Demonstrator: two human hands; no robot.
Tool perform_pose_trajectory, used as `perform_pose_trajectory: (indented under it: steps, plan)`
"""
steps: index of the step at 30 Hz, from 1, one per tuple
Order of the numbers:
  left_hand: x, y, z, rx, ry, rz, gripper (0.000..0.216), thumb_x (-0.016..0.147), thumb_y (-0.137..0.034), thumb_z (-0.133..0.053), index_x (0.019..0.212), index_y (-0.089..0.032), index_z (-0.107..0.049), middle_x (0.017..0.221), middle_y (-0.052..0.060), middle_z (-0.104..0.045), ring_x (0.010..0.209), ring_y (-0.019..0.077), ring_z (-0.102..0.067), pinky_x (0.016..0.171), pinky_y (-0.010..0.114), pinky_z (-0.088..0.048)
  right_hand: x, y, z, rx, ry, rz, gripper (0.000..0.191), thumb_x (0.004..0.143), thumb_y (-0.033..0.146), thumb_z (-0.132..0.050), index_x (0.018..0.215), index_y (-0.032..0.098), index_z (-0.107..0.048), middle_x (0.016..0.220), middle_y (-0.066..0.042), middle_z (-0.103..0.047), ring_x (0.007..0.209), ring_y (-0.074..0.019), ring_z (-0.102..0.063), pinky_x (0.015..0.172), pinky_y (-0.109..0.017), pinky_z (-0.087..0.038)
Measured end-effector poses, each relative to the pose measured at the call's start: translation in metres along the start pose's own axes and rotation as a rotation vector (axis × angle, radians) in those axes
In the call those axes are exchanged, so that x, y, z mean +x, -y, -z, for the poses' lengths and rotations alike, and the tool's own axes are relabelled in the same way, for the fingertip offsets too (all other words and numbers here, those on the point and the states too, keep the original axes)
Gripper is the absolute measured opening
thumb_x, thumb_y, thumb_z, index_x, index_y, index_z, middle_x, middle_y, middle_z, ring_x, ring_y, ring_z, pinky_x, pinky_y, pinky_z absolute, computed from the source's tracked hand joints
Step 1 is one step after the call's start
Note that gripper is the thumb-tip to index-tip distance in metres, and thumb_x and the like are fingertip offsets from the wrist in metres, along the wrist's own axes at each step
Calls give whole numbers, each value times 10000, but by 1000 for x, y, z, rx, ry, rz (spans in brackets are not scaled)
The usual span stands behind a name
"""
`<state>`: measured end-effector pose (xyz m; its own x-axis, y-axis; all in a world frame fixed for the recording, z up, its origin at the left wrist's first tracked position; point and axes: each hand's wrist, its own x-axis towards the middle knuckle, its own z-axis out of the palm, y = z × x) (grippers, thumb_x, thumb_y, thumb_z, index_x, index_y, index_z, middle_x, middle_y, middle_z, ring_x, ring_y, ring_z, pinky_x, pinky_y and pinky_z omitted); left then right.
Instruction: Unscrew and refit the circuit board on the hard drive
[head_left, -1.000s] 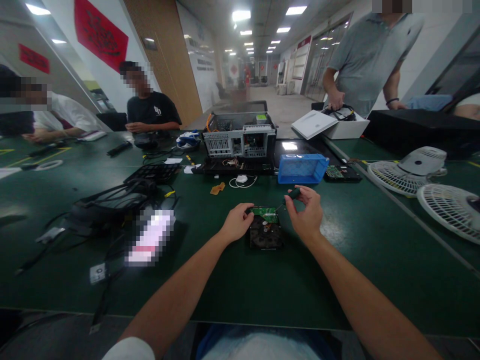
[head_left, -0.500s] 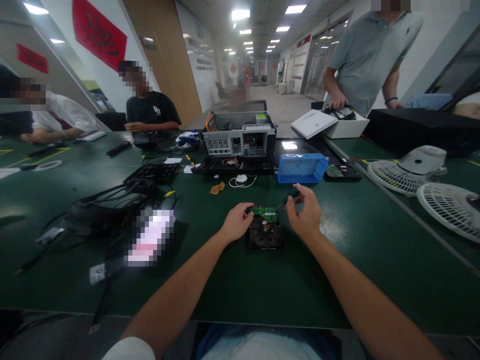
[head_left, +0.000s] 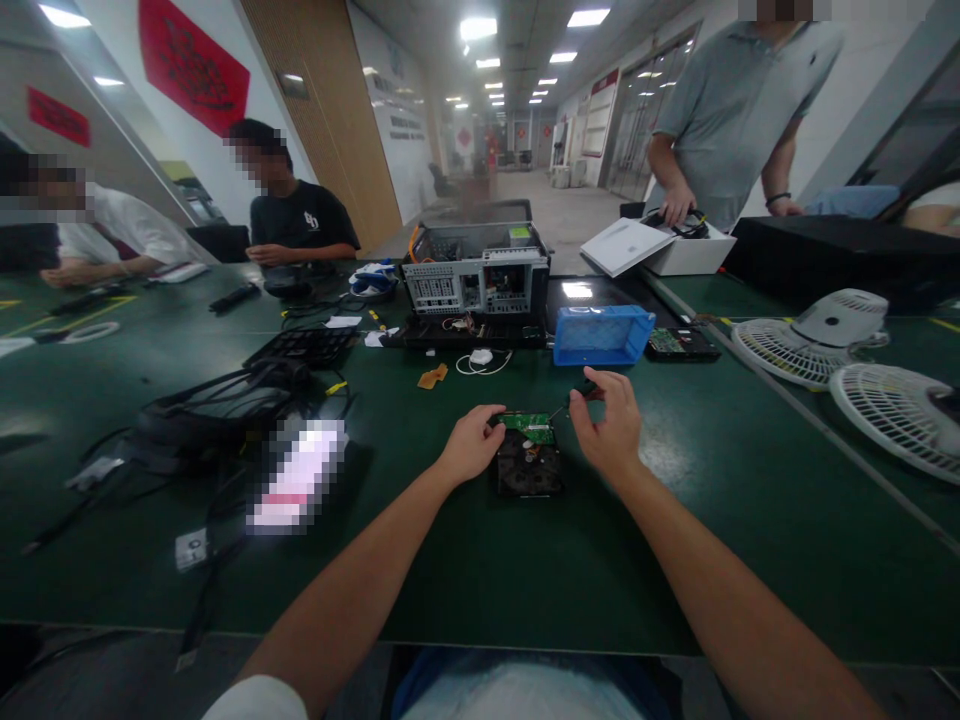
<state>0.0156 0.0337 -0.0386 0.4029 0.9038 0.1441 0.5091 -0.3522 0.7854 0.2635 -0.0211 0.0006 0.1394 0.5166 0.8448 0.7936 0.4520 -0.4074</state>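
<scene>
A hard drive (head_left: 529, 470) lies on the green table in front of me, its green circuit board (head_left: 529, 426) facing up along the far end. My left hand (head_left: 474, 443) grips the drive's far left corner, thumb and fingers closed on its edge. In my right hand (head_left: 611, 425) is a screwdriver (head_left: 576, 395) with a dark handle, pinched between thumb and fingers. Its thin shaft slants down leftward to the right edge of the circuit board. Whether the tip sits in a screw is too small to tell.
Beyond the drive stand a blue plastic bin (head_left: 604, 337) and an opened computer case (head_left: 476, 270). Another drive (head_left: 681, 344) lies right of the bin. White fan parts (head_left: 795, 345) are at the right; a black bag (head_left: 217, 410) and a lit phone (head_left: 298, 475) at the left. Several people are around the table.
The view has shifted very slightly. Both hands keep their hold on the drive and the screwdriver, with almost no movement. The person in black has turned their head a little.
</scene>
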Motion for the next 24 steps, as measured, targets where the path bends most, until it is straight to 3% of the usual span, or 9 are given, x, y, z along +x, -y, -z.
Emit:
perform_pose_trajectory:
  steps: [3,14,20,24]
  plan:
    - [-1,-1,1,-14,-4,-1,387,967,-254,-596,1349,-208,-639,1133,67,-686,723,132,-636,629,265,-519,-3,-3,-2,67,26,-32,376,989,283,-600,1359,242,-545,1215,-110,-654,984,-252,-686,833,-451,-621]
    - [-2,-5,3,-23,-1,-5,381,974,-253,-596,1350,-212,-638,1199,74,-668,747,134,-636,679,282,-544,-3,-3,-1,-58,4,-46,413,940,449,-724,1274,244,-593,997,-51,-620,709,-198,-622,747,-429,-606]
    - [-2,-6,3,-39,8,12,394,980,-268,-585,1367,-214,-629,1130,69,-687,743,138,-633,652,270,-531,-5,2,-4,71,51,-46,425,1022,318,-577,1434,238,-514,1297,-134,-625,1033,-255,-688,839,-436,-629]
    - [-1,-1,-1,-24,-17,-9,382,967,-265,-592,1339,-199,-647,1129,73,-688,723,131,-631,650,268,-528,-9,-2,-8,110,79,-123,506,1046,315,-544,1532,234,-428,1368,-129,-643,1060,-249,-720,919,-452,-624]
